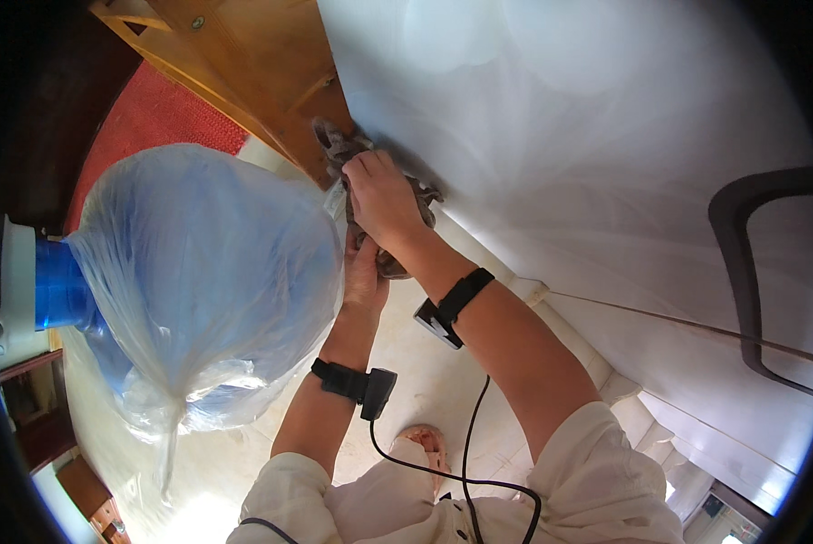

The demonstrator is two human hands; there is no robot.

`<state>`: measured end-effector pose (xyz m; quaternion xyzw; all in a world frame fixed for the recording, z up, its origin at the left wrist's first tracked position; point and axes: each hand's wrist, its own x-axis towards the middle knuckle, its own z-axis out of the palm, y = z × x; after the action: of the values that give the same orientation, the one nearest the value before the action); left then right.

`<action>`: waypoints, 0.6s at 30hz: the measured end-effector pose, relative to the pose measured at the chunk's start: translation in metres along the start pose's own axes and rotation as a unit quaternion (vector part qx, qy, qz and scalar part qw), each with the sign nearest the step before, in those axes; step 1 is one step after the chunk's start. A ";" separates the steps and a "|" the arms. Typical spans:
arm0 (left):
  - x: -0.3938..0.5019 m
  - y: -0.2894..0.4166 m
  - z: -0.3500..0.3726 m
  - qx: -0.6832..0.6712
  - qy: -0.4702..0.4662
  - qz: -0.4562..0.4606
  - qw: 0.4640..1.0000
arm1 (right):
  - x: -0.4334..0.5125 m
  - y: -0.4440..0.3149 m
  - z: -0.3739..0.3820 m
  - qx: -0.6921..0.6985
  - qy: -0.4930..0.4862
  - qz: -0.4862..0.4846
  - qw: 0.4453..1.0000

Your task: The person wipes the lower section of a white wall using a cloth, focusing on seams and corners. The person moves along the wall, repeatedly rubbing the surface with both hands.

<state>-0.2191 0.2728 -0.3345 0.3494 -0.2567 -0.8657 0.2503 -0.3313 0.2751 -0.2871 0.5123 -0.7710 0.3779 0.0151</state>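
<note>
A crumpled grey-brown cloth (pixel 335 141) is bunched in my two hands, between the corner of a brown wooden piece of furniture (pixel 257 61) and a large glossy white panel (pixel 549 149). My right hand (pixel 383 197) lies over the top of the cloth with its fingers bent around it. Lower down, my left hand (pixel 364 272) grips the cloth from below, its fingers partly hidden. Some of the cloth hangs out beside my right wrist. Whether the cloth wraps anything cannot be seen.
To the left, a large blue water bottle (pixel 56 282) is covered by a clear plastic bag (pixel 209 272), close to my left forearm. A red woven mat (pixel 155 122) lies behind it. Black cables (pixel 471 435) hang from the wrist-strapped devices. A dark curved handle (pixel 729 224) is at right.
</note>
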 end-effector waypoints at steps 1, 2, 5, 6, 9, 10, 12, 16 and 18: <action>-0.001 -0.001 0.000 0.002 -0.026 0.019 0.999 | -0.003 0.001 0.000 0.009 0.006 -0.018 1.000; -0.002 0.000 0.001 0.008 -0.029 0.030 0.999 | -0.005 0.001 0.000 0.011 0.007 -0.017 1.000; -0.005 -0.002 0.000 0.062 -0.021 0.052 0.996 | -0.008 0.000 0.002 0.011 0.022 -0.011 1.000; -0.006 -0.002 0.001 0.085 -0.023 0.065 0.994 | -0.008 -0.001 0.002 0.016 0.032 0.000 0.999; -0.010 -0.003 -0.002 0.138 -0.029 0.105 0.984 | -0.007 -0.004 0.005 0.015 0.050 0.021 0.998; -0.011 -0.004 -0.004 0.149 -0.016 0.090 0.985 | -0.007 -0.005 0.006 0.014 0.065 0.018 0.998; -0.013 -0.003 -0.007 0.163 0.011 0.066 0.984 | -0.008 -0.006 0.008 0.001 0.034 0.022 0.999; -0.013 -0.003 -0.012 0.177 -0.027 0.057 0.982 | -0.006 -0.003 0.013 -0.098 0.047 -0.006 0.994; -0.012 -0.002 -0.013 0.180 -0.008 0.038 0.983 | -0.004 -0.002 0.017 -0.153 0.024 -0.023 0.988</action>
<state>-0.2022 0.2786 -0.3385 0.3716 -0.4233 -0.7982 0.2135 -0.3222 0.2675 -0.2996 0.5126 -0.8069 0.2673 0.1208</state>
